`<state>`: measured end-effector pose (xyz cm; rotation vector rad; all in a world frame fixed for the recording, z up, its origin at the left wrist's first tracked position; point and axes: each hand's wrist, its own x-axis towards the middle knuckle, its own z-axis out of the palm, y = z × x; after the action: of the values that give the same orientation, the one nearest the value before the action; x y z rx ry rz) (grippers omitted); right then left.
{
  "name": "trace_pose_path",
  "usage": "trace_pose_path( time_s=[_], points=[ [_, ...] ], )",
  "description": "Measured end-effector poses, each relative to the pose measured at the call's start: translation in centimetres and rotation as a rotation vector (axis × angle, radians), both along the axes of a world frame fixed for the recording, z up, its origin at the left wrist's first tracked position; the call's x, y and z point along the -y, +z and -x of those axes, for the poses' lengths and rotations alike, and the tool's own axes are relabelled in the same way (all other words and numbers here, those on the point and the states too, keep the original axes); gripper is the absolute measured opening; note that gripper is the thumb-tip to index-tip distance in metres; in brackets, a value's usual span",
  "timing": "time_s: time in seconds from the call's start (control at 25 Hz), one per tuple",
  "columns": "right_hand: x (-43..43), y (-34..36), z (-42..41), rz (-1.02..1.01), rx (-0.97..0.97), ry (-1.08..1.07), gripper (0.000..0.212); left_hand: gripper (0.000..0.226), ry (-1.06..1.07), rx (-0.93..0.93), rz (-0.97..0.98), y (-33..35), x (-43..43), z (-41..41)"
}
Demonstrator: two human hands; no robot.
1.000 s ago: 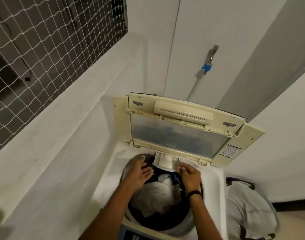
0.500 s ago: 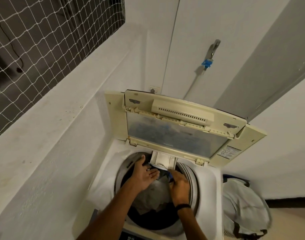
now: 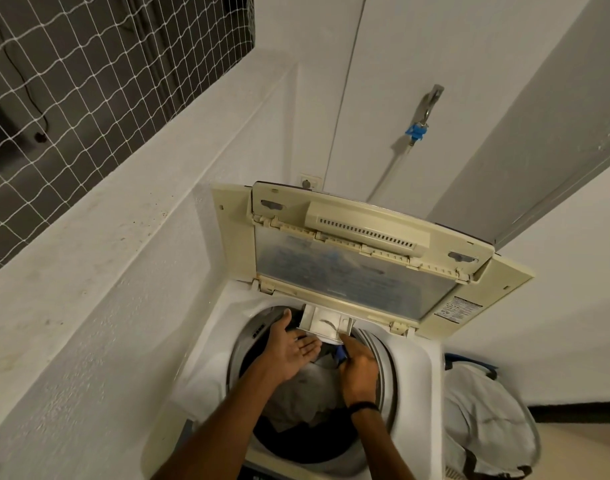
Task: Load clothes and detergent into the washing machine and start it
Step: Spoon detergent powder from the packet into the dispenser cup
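Hands at work over washing machine [image 3: 416,370], lower centre of the frame, lid [image 3: 348,275] raised: left hand [image 3: 293,351] lies flat, fingers straight, just below the pulled-out detergent drawer [image 3: 326,323]; right hand [image 3: 358,372] pinches a small blue object [image 3: 340,357] beside it. Clothes [image 3: 307,403] lie in the drum.

Washing machine [image 3: 414,368]: glossy white plastic top deck. Lid [image 3: 365,233], 12 o'clock: yellowed matt plastic with a cloudy translucent pane. Clothes [image 3: 296,400] in the tub: matt cloth. Wall [image 3: 89,341], 9 o'clock: rough painted plaster. Tap [image 3: 431,102], 1 o'clock: shiny metal.
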<state>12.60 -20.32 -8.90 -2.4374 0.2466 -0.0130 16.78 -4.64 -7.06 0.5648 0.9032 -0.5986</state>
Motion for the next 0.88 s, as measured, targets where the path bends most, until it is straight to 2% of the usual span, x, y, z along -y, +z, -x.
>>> trace_pose_path(
  time_s=[0.16, 0.28, 0.32, 0.36, 0.44, 0.48, 0.56, 0.68, 0.76, 0.88],
  points=[
    [-0.6, 0.0, 0.0, -0.047, 0.031, -0.025, 0.038, 0.079, 0.024, 0.021, -0.009, 0.2, -0.4, 0.3],
    [-0.9, 0.6, 0.0, -0.161, 0.070, -0.173, 0.034, 0.084, 0.059, 0.051, -0.031, 0.7, -1.3, 0.7],
    [-1.0, 0.9, 0.0, -0.276, 0.043, -0.254, 0.031, 0.083, 0.075, 0.063, -0.046, 1.1, -1.7, 0.9],
    [-1.3, 1.4, -0.1, -0.483, -0.004, -0.345, 0.028, 0.081, 0.090, 0.077, -0.075, 1.5, -2.1, 1.1],
    [-2.0, 3.0, -0.2, -1.012, -0.142, -0.524, 0.025, 0.075, 0.114, 0.130, -0.169, 2.9, -3.2, 1.7],
    [-2.5, 4.1, 0.0, -1.213, -0.215, -0.570, 0.025, 0.069, 0.127, 0.164, -0.233, 4.0, -3.9, 2.1],
    [-3.9, 6.3, 0.5, -1.443, -0.304, -0.540, 0.026, 0.057, 0.198, 0.240, -0.356, 6.8, -5.7, 3.3],
    [-7.0, 10.7, 1.5, -1.637, -0.377, -0.350, 0.029, 0.042, 0.331, 0.406, -0.506, 13.1, -9.3, 6.6],
    [-9.7, 14.2, 2.2, -1.661, -0.415, -0.204, 0.022, 0.033, 0.427, 0.535, -0.612, 17.8, -11.7, 9.7],
    [-14.6, 19.8, 3.7, -1.604, -0.470, 0.049, 0.023, 0.024, 0.595, 0.706, -0.810, 23.9, -15.0, 15.1]
  ],
)
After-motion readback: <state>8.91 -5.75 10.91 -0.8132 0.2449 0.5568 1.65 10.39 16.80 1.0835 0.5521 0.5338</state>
